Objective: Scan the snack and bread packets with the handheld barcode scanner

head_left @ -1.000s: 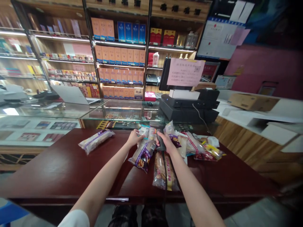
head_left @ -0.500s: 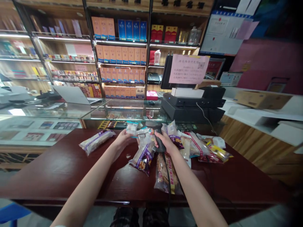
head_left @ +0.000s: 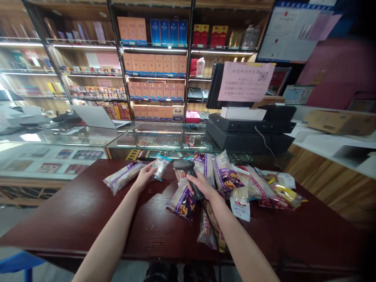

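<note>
- So the left hand (head_left: 146, 175) has its fingers pinched on a small clear packet (head_left: 160, 167) with teal ends, held just above the dark red table (head_left: 88, 219).
- Right hand (head_left: 202, 185) is wrapped round the grip of a black scanner (head_left: 188, 166), its head angled over toward that packet.
- The two hands are apart, btw, with the packet and scanner head between them.
- Purple walnut-print bag (head_left: 182, 201) lies right below the scanner.
- Long clear bag (head_left: 125, 177) sits just left of the left hand.
- Pile of snack bags (head_left: 249, 182) spreads out right of the right hand.
- Monitor (head_left: 216, 88) with a pink sign (head_left: 245, 82) stands beyond the right hand.
</note>
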Demonstrator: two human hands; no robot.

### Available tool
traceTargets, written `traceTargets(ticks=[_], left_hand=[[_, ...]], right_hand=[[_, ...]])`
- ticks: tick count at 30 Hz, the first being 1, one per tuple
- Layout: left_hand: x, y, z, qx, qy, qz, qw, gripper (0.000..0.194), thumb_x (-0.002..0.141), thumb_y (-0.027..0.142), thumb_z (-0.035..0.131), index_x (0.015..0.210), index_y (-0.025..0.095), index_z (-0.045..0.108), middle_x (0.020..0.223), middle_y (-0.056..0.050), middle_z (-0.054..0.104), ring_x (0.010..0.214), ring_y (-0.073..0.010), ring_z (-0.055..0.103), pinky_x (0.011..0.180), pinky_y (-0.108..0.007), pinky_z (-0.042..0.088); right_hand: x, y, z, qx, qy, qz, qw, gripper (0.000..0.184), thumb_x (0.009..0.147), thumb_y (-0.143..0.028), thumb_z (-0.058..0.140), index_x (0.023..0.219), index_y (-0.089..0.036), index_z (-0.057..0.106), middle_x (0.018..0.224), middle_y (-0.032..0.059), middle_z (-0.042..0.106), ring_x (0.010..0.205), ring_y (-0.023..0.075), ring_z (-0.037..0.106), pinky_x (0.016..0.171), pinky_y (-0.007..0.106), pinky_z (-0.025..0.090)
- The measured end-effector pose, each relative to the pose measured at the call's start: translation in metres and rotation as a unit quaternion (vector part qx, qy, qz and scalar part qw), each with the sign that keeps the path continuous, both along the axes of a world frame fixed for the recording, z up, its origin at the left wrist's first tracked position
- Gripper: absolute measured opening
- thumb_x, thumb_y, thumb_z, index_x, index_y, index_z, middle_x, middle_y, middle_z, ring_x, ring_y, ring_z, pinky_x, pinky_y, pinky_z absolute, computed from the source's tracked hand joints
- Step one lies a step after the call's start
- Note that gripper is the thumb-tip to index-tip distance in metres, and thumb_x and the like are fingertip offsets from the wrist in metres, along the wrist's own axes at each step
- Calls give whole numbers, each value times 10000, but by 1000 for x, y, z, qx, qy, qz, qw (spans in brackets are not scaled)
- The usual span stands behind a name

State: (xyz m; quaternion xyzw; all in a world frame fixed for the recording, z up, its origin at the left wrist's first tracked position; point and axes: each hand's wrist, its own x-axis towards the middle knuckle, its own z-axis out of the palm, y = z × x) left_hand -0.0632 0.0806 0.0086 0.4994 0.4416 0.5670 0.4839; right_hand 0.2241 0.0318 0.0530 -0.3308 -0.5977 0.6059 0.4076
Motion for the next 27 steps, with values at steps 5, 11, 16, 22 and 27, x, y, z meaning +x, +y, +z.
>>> traceTargets(ticks=[5,11,16,22,27], left_hand=[[4,-1,2,-2,15,-14,1000,840,638,512,832,1350,131,601,1186,-142,711,927,-253,689,788,-319,524],[7,-6,5,28,47,-40,998,768,697,502,785,1343,126,607,1135,-129,719,940,-254,674,772,-317,521],[8,-3,5,32,83,-21,996,800,708,515,759,1361,90,576,1085,-120,729,888,-233,665,804,-316,507],[-2,-15,18,53,412,225,881,648,861,444,582,1453,198,495,1096,-111,709,936,-274,657,848,-375,494],[-17,-27,22,86,612,350,704,518,924,208,421,1427,251,536,1303,-148,611,1164,-324,557,995,-455,392]], right_hand=[[5,1,-4,-1,17,3,1000,397,849,-518,605,1035,-170,568,489,-58,545,374,97,468,398,198,341],[5,2,-6,-11,11,12,1000,365,839,-522,618,966,-192,524,490,-69,542,367,92,463,392,194,356],[5,1,-6,-23,0,15,1000,370,830,-525,633,942,-193,516,489,-69,540,369,93,465,389,194,353],[7,3,-5,-19,58,22,998,385,869,-514,581,1026,-164,554,487,-55,548,371,99,470,389,197,327],[-5,14,-4,-23,125,9,992,379,854,-518,591,1006,-172,561,471,-64,527,347,92,435,386,209,330]])
